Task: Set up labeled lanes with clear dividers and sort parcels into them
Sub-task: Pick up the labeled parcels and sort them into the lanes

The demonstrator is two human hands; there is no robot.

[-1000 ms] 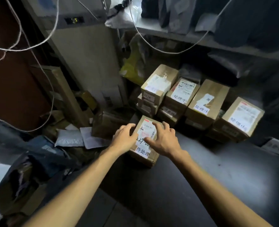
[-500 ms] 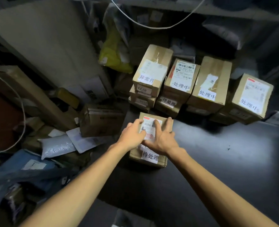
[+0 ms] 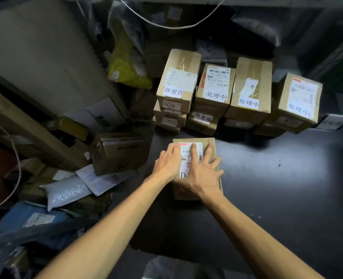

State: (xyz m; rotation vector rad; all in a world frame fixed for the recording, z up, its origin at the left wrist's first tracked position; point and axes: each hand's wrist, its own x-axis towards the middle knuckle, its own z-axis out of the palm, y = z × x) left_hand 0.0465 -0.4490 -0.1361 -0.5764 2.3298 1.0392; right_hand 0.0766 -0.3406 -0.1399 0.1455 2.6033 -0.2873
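Right hand (image 3: 203, 174): flat on top of the cardboard parcel (image 3: 211, 146), fingers straight and spread, gripping nothing; the forefinger lies across the shipping label (image 3: 186, 152).
Left hand (image 3: 167, 164): just beside the right hand, on the left part of the same top face, fingers stretched forward and relaxed, with the fingertips at the label's left edge.
Cardboard parcel: lies flat on the dark floor (image 3: 277, 178), in front of the stacked boxes and apart from them; the near part of its top is hidden by the hands.
Stacks behind: four top boxes side by side, each handwritten. The leftmost box (image 3: 178, 77) reads 异常件, and the three to its right (image 3: 215, 85) (image 3: 251, 87) (image 3: 299, 99) read 处理中.
Lower tier: a box marked 待处理 (image 3: 202, 120) sits under the second stack.
Left side: a brown carton (image 3: 118, 152) stands near the parcel, with a white envelope (image 3: 104, 180) and a bubble mailer (image 3: 66, 192) lying against each other in front of it.
Further back: a yellow bag (image 3: 126, 67) lies left of the stacks, and a white cable (image 3: 166, 26) hangs above.
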